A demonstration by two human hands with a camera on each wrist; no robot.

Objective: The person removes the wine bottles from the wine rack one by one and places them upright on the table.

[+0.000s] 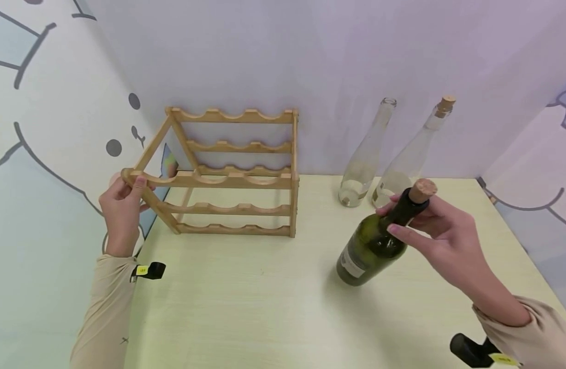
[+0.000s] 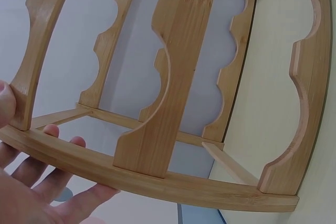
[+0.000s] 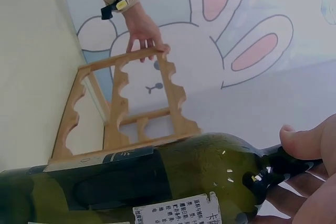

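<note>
A wooden wine rack (image 1: 232,180) with scalloped bars stands at the back left of the table. My left hand (image 1: 122,207) grips its upper front left corner, and in the left wrist view the fingers (image 2: 86,203) curl round the side rail. By its neck my right hand (image 1: 441,236) holds a dark green wine bottle (image 1: 372,246), tilted with its cork (image 1: 423,190) up and to the right. Whether the bottle's base touches the table cannot be told. White labels show on the bottle (image 3: 178,211) in the right wrist view.
Behind the green bottle, near the back wall, stand two clear glass bottles. One clear bottle (image 1: 367,156) has an uncorked mouth; the other clear bottle (image 1: 409,156) carries a cork (image 1: 446,104). The pale table (image 1: 227,302) meets patterned walls at the left and right.
</note>
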